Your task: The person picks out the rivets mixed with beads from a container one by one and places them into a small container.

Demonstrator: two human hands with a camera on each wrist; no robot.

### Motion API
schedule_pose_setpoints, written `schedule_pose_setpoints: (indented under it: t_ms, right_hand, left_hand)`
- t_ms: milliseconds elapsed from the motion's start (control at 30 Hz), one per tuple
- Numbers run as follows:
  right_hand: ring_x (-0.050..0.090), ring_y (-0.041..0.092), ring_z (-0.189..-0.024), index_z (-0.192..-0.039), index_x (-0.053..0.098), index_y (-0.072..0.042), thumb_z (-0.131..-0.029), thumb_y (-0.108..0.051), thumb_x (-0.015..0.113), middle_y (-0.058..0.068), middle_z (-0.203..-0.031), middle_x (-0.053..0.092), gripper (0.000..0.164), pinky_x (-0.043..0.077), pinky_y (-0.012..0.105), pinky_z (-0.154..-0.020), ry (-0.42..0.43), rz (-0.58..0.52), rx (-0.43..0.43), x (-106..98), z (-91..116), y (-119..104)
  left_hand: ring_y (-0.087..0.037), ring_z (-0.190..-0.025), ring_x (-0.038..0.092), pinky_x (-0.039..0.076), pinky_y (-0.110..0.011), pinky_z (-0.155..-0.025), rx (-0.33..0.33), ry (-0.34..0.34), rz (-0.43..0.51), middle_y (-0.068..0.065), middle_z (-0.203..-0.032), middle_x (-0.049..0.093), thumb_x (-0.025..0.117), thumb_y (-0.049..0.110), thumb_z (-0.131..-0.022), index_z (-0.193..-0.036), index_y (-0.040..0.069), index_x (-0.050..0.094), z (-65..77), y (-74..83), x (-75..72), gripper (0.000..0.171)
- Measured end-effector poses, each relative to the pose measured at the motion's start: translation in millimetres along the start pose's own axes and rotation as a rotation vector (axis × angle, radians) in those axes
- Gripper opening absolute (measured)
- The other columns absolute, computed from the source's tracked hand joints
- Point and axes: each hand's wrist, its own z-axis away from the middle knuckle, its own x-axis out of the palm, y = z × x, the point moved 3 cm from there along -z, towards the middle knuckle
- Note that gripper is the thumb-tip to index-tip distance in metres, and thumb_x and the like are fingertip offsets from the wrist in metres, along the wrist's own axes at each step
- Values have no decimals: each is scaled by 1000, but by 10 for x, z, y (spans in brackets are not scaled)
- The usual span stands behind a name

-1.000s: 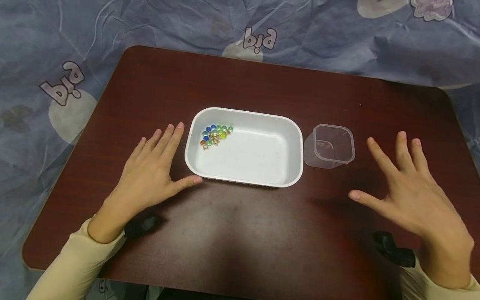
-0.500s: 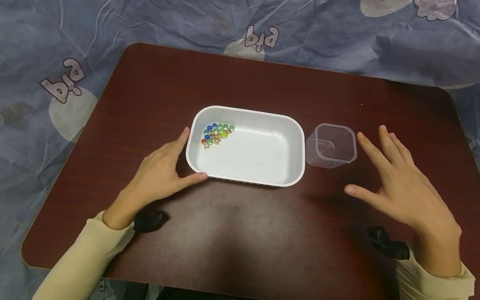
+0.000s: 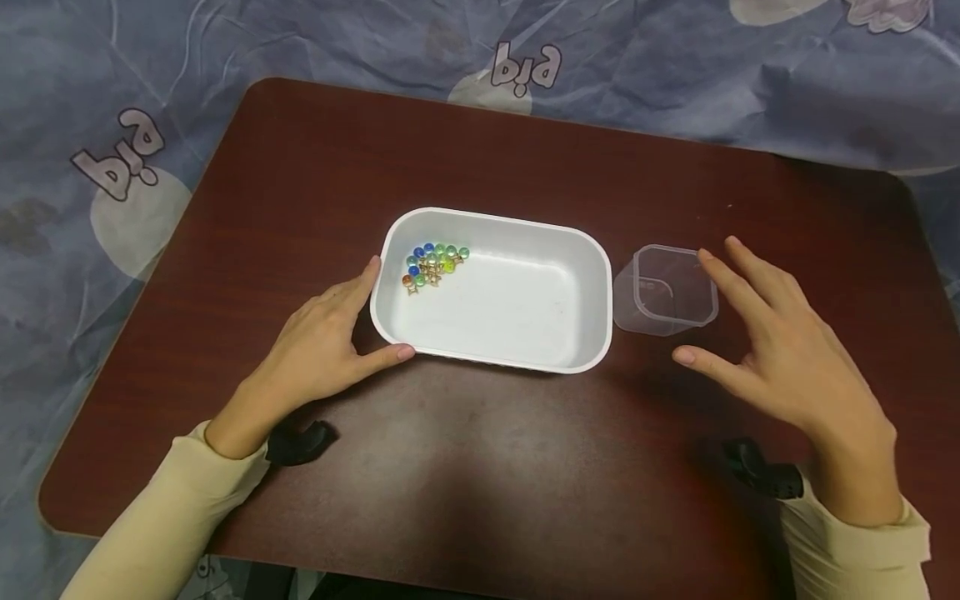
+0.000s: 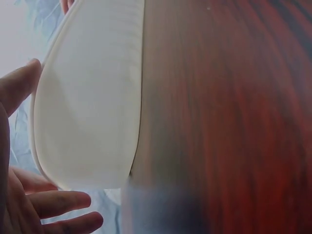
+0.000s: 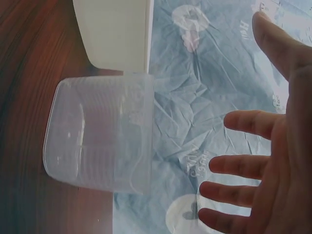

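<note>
My left hand (image 3: 318, 337) holds the left end of a white rectangular tray (image 3: 495, 321), thumb on the near rim and fingers round the end wall. In the left wrist view the thumb (image 4: 24, 83) meets the rim, while other fingers (image 4: 61, 202) show by the tray's end. Several glass marbles (image 3: 449, 267), mostly blue and green, lie in the tray's left part among small gold star-shaped pieces (image 3: 434, 281). Beside the tray's right end stands a clear plastic container (image 3: 675, 287), with nothing inside. My right hand (image 3: 787, 350), fingers spread, hovers just right of it, holding nothing.
Both containers stand on a dark red-brown table (image 3: 480, 467) with rounded corners. Blue patterned cloth (image 3: 337, 42) lies beyond its far and left edges. Black wrist mounts (image 3: 300, 443) sit below each wrist.
My left hand has moved right and closed onto the tray's left end. My right hand has moved left and forward toward the clear container. The tray and marbles stay put.
</note>
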Motion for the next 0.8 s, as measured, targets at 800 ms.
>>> schedule_pose_setpoints:
  t_ms: [800]
  right_hand:
    - [53,39,-115,-125,65,1,-89,-69,55,20,-128,61,80,33,28,-107,259,-7,-227,92,-432,-334]
  left_hand:
    - [-35,-133,45,40,-54,-100,13,10,23,-20,-149,43,75,56,-81,-157,4,21,4,-13,20,106]
